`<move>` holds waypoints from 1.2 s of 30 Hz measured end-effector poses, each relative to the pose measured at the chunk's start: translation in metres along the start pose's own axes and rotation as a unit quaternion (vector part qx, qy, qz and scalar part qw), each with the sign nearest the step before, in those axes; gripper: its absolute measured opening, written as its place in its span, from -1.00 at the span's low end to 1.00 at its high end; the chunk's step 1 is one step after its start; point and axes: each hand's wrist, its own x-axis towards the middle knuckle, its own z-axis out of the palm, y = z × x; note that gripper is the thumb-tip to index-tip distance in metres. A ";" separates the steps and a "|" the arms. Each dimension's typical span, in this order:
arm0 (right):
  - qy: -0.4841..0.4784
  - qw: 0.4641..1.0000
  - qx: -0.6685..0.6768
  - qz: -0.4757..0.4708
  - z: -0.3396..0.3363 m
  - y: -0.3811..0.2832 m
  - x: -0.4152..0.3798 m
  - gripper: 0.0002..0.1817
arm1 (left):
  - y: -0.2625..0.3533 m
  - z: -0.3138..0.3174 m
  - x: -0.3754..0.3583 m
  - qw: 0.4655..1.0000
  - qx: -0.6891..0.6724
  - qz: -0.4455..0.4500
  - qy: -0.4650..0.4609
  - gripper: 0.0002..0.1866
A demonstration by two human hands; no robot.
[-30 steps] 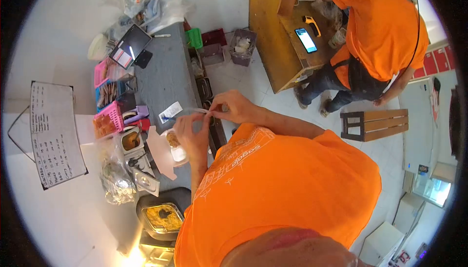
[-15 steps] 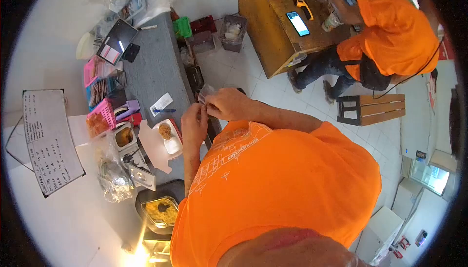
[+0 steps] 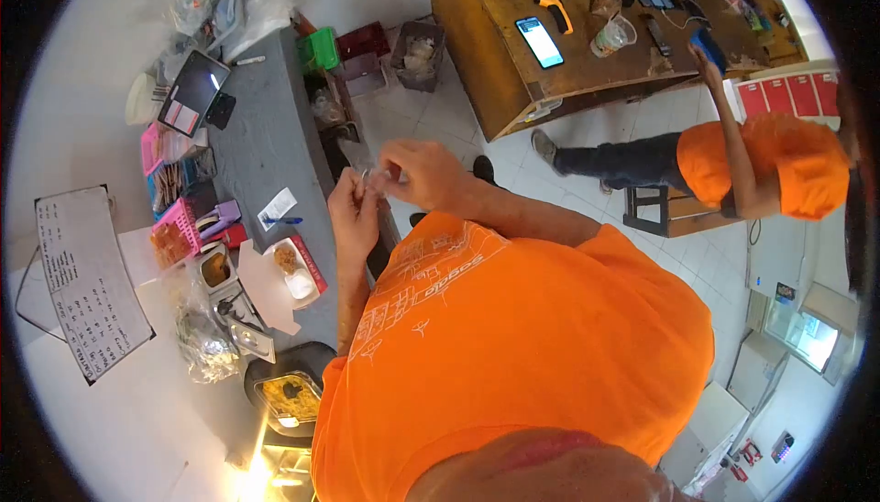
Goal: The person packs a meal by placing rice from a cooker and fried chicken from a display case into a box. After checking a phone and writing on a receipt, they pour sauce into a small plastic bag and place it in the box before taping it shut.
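Note:
In front of my chest, my left hand (image 3: 353, 213) and my right hand (image 3: 420, 170) are close together, fingers pinched. A small, thin, clear plastic bag (image 3: 356, 151) shows at the fingertips; its lower part is hidden by the hands. Left of my forearm, an open takeaway box (image 3: 316, 262) stands on the grey counter (image 3: 266, 126). A browned, fried-looking piece of food (image 3: 285, 257) and a white lump (image 3: 300, 284) lie inside it. Beside the box are a slip of paper (image 3: 277, 206) and a blue pen (image 3: 286, 220).
Food pans (image 3: 217, 268), a tray of yellow food (image 3: 302, 410), pink baskets (image 3: 179, 220) and a tablet (image 3: 194, 89) line the counter. Behind is a wooden desk (image 3: 486, 71) with a phone (image 3: 539, 42). A co-worker (image 3: 733, 167) in orange stands near a wooden stool (image 3: 692, 218).
The co-worker has moved away from the desk to the right, one hand now holding up a blue object. My hands stay together at the plastic bag, with small finger movements. The view has shifted slightly.

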 end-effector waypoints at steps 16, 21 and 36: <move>-0.019 0.939 0.253 0.231 -0.172 0.086 -0.002 -0.86 | 0.002 0.165 0.103 0.970 0.016 0.244 0.013 -0.51; 0.024 0.976 0.162 0.145 -0.182 0.098 -0.002 -0.87 | 0.025 0.171 0.110 0.938 0.161 0.299 0.074 -0.51; 0.085 0.989 -0.080 -0.085 -0.184 0.112 0.001 -0.82 | 0.041 0.196 0.126 0.939 -0.315 -0.043 0.132 -0.84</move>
